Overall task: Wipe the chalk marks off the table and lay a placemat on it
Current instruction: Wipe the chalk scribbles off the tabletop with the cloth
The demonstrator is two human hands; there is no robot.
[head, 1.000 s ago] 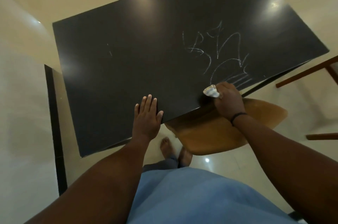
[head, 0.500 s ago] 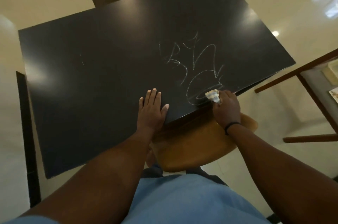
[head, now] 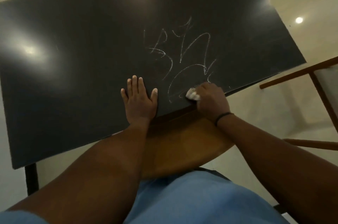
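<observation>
Several white chalk marks [head: 184,59] scrawl across the near right part of the dark counter [head: 73,77], running from a few angular strokes down to a looping curve by the near edge. At the low end of that loop sits a small crumpled white cloth [head: 192,94], pressed to the counter surface just inside the edge. The right hand [head: 212,99] holds it, its grip curled round the wad with the knuckles up; a dark band circles the wrist [head: 224,116]. The left hand [head: 140,100] lies flat on the counter just left of the marks, fingers straight and slightly spread, thumb out toward the cloth, touching no chalk.

Below the near edge, between the two forearms, a brown wooden chair seat [head: 182,143] is tucked partly under the counter, close against the person's blue clothing [head: 192,200]. To the right stands a wooden frame [head: 314,77] on the pale floor [head: 256,117]. A dark counter leg [head: 32,178] shows at lower left.
</observation>
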